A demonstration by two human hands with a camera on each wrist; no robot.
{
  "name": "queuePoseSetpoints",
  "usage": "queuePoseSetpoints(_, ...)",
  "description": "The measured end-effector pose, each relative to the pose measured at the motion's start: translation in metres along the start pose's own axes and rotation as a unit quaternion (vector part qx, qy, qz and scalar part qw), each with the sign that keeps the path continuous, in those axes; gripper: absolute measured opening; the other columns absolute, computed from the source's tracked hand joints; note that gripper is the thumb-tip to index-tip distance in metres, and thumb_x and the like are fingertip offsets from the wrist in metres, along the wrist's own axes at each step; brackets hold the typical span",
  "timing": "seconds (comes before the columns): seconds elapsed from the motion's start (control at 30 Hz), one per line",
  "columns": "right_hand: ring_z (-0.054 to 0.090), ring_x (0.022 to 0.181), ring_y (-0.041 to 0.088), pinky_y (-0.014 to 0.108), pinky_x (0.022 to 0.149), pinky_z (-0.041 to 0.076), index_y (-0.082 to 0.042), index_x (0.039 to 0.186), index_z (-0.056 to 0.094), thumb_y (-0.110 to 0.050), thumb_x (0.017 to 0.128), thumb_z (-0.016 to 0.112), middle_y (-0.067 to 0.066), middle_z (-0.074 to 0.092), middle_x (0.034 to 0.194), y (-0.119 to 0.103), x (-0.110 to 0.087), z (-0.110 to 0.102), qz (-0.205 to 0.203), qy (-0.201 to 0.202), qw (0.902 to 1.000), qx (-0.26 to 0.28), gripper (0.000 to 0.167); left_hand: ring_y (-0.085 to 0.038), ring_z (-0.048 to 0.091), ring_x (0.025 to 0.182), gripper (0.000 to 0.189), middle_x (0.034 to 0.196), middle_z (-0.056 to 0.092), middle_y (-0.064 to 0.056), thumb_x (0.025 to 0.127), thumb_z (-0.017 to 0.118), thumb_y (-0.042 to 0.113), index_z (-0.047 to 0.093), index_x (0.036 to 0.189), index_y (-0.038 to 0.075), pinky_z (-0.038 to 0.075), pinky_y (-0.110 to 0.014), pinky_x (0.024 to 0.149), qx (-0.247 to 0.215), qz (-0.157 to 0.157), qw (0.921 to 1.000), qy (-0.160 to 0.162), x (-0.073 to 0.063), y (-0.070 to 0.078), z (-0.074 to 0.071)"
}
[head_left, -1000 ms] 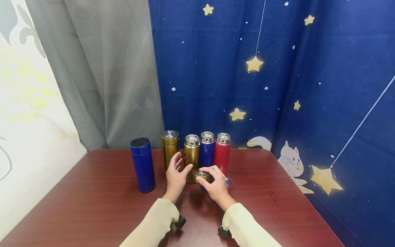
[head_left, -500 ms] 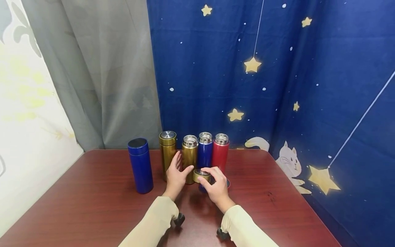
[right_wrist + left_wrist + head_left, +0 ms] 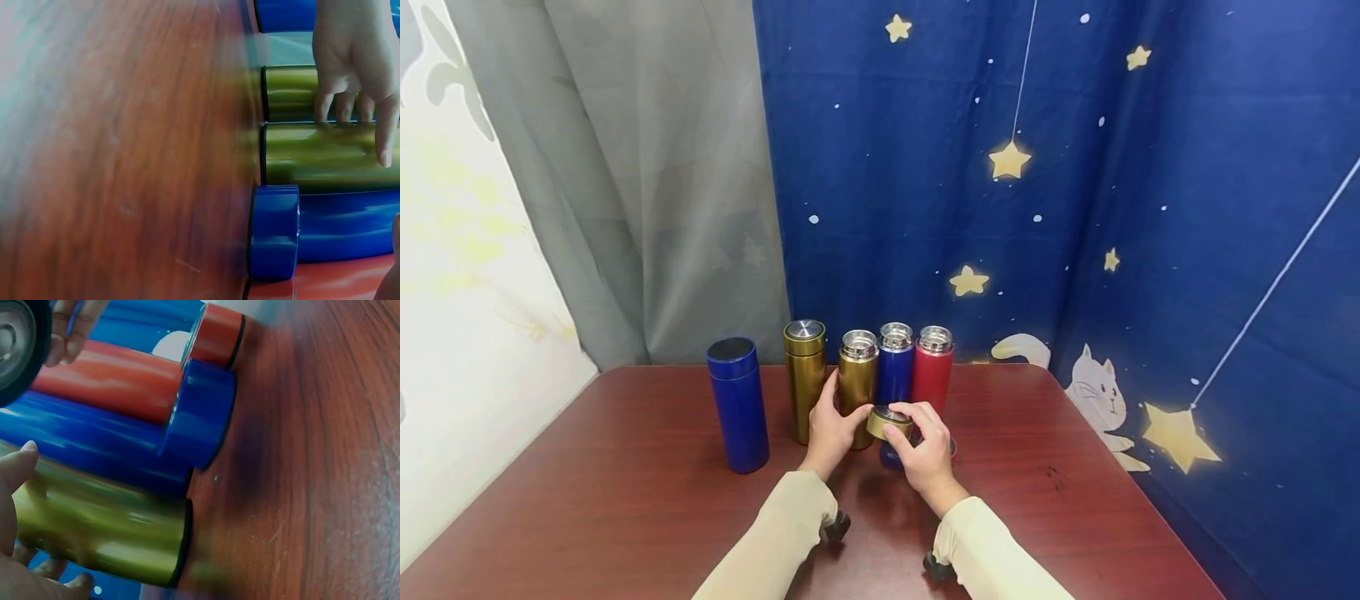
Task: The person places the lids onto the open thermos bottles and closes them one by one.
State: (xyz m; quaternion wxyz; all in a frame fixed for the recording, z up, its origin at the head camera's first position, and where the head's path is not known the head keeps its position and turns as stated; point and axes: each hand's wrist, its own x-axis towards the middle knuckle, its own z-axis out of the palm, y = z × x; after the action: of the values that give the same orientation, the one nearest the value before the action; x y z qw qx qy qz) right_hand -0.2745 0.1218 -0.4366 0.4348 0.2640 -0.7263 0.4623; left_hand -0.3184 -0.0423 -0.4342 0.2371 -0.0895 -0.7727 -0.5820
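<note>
An uncapped gold thermos bottle (image 3: 857, 383) stands upright, its steel mouth showing. My left hand (image 3: 832, 429) holds it low on the body, thumb on one side and fingers on the other. In my right hand (image 3: 928, 450), thumb and fingers pinch a gold lid (image 3: 880, 428) in front of this bottle, below its mouth. The left wrist view shows the round underside of that lid (image 3: 15, 347). Beneath the right hand a blue lid (image 3: 200, 415) and a red lid (image 3: 215, 336) rest on the table, partly hidden in the head view.
Close to the right of the gold bottle stand an uncapped blue bottle (image 3: 895, 375) and an uncapped red bottle (image 3: 931, 379). To its left are a capped gold bottle (image 3: 805, 387) and a capped blue bottle (image 3: 741, 417). Curtains (image 3: 887, 192) hang behind the table (image 3: 1045, 533).
My left hand has closed in on the uncapped gold bottle. The gold lid has risen slightly and tilted in my right hand. The head view has shifted a little.
</note>
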Motion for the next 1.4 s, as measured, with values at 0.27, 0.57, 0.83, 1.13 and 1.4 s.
queuePoseSetpoints(0.27,0.062,0.080,0.022,0.026,0.068,0.047,-0.006,0.103,0.071,-0.010,0.078,0.076,0.007,0.066,0.092,-0.002,0.004,0.002,0.000,0.014,0.9999,0.002,0.026,-0.034,0.052,0.124,0.083,0.139,0.051,-0.020,0.075,0.085,0.008,0.042,0.145,0.002,0.040,-0.046,0.104,0.010,0.005,0.9996,0.025,-0.004,-0.003,0.001)
queuePoseSetpoints(0.57,0.063,0.082,0.031,0.027,0.078,0.050,0.005,0.100,0.068,0.003,0.075,0.072,0.017,0.065,0.089,-0.040,0.020,-0.006,-0.004,0.029,0.9992,0.026,0.025,-0.033,0.055,0.121,0.079,0.136,0.054,-0.019,0.075,0.084,0.004,0.044,0.143,0.002,0.043,-0.047,0.101,0.002,0.009,0.9998,0.016,-0.008,-0.001,0.000)
queuePoseSetpoints(0.83,0.062,0.082,0.032,0.025,0.079,0.049,0.005,0.100,0.068,0.003,0.077,0.071,0.018,0.065,0.089,-0.045,0.022,-0.006,0.001,0.034,0.9988,0.034,0.024,-0.034,0.054,0.122,0.080,0.140,0.051,-0.019,0.077,0.083,0.007,0.041,0.145,0.001,0.044,-0.047,0.100,0.000,0.004,0.9999,-0.012,-0.010,0.001,-0.007)
queuePoseSetpoints(1.13,0.062,0.090,0.031,0.024,0.088,0.048,0.007,0.107,0.065,0.007,0.084,0.060,0.020,0.064,0.097,-0.048,0.024,-0.005,0.012,0.029,0.9985,0.046,0.023,-0.033,0.054,0.122,0.083,0.138,0.052,-0.019,0.074,0.086,0.013,0.042,0.143,0.001,0.043,-0.047,0.101,0.001,0.010,0.9999,-0.011,-0.015,0.004,-0.012)
queuePoseSetpoints(1.4,0.060,0.097,0.032,0.020,0.093,0.045,0.009,0.114,0.063,0.011,0.084,0.055,0.023,0.062,0.105,-0.047,0.027,-0.005,-0.009,0.035,0.9988,0.034,0.031,-0.034,0.052,0.124,0.086,0.140,0.050,-0.021,0.073,0.087,0.012,0.041,0.143,-0.001,0.042,-0.047,0.102,-0.026,0.017,0.9991,-0.029,-0.019,0.004,-0.017)
